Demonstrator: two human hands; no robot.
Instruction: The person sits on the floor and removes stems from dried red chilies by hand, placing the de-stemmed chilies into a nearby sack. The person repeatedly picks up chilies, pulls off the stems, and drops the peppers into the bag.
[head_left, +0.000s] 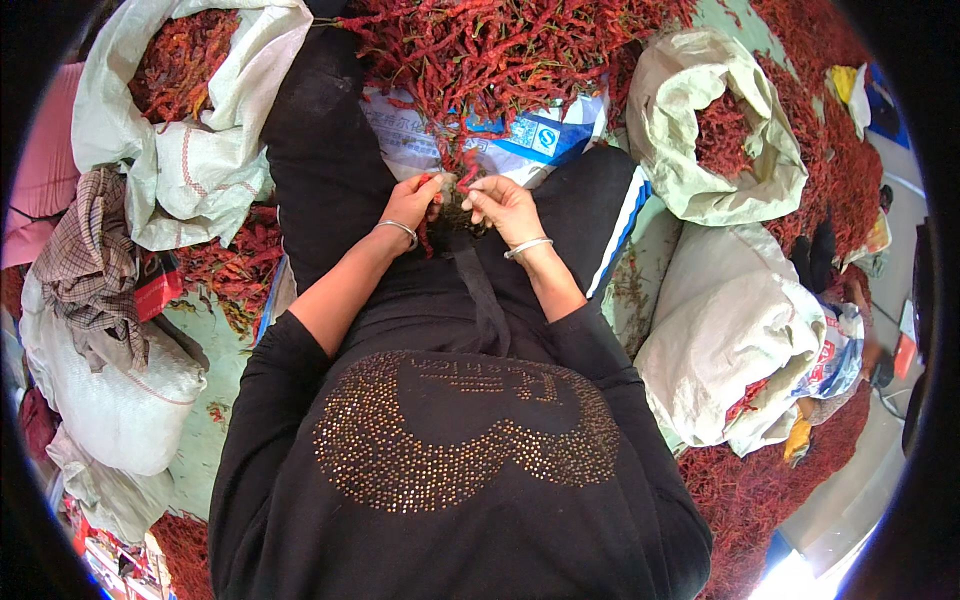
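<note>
My right hand (506, 210) pinches a dried red chili pepper (469, 169) between thumb and fingertips. Opposite it, my left hand (409, 206) is closed around some red chili peppers (425, 179), mostly hidden by the fingers. Both hands are close together above my lap, and each wrist wears a silver bangle. Between and below them lies a dark greenish-brown clump (461, 217), perhaps chili stems. Just beyond the hands, a large heap of dried red chilies with stems (487, 52) rests on a printed white and blue plastic sack (405, 139).
At the left, an open white woven sack (199, 169) holds chilies, with a checked cloth (90, 247) and a full sack (112, 390) nearer me. At the right are an open sack (645, 112) of chilies and a lying sack (727, 322). More chilies (780, 487) spread over the floor.
</note>
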